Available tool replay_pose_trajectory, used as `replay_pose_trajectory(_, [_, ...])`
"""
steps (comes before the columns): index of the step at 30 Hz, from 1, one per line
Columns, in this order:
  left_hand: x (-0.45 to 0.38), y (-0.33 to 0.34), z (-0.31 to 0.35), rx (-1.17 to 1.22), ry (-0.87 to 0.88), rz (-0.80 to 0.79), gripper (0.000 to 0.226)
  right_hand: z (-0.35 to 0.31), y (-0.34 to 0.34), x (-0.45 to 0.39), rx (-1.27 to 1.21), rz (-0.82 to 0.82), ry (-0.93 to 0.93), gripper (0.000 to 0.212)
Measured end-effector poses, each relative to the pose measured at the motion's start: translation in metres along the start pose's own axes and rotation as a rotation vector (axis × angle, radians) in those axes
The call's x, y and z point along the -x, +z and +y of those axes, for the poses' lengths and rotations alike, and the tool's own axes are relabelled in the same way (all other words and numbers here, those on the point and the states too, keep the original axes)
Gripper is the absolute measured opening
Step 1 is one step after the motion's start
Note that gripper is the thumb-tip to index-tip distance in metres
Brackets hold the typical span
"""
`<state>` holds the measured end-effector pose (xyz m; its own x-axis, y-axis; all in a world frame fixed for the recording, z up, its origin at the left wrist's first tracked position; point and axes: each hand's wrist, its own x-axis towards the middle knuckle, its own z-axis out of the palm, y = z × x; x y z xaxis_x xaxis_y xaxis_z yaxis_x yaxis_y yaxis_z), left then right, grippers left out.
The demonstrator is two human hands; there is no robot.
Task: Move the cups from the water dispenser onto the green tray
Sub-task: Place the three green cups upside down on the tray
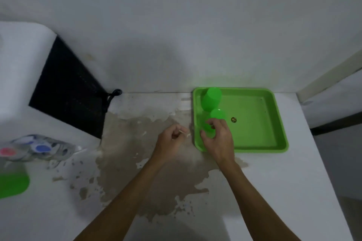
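Notably, the right hand [216, 139] gripped a cup [208, 129] at the tray's [254, 147] lower-left corner; two cups [212, 98] stood above. The left hand [170, 140] was loosely curled, empty. Risk: crowding could topple neighbours.

White worn table [284, 191], black cord [113, 95], coin [233, 119]

Tray [254, 123] right half free; 2 cups [211, 99] crowd left.

Both forearms bare, no sleeves, rings or watch visible.
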<state>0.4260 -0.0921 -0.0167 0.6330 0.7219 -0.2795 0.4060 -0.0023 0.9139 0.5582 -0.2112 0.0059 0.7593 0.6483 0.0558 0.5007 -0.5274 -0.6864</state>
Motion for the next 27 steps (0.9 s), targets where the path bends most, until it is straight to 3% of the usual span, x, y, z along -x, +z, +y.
replay_pose_trajectory(6, [0.052, -0.083, -0.024, -0.034, 0.033, 0.044, 0.013, -0.057, 0.045, 0.046, -0.094, -0.145, -0.046, 0.01])
replay_pose_trajectory(11, [0.094, -0.169, -0.06, -0.114, 0.012, 0.118, 0.007, -0.12, 0.104, 0.086, -0.14, -0.291, -0.091, 0.003])
replay_pose_trajectory(23, [0.178, -0.371, -0.157, -0.332, -0.01, 0.445, 0.022, -0.256, 0.248, 0.153, -0.183, -0.529, -0.15, 0.013])
replay_pose_trajectory(27, [0.187, -0.412, -0.17, -0.507, -0.078, 0.664, 0.026, -0.287, 0.281, 0.164, -0.162, -0.575, -0.174, 0.015])
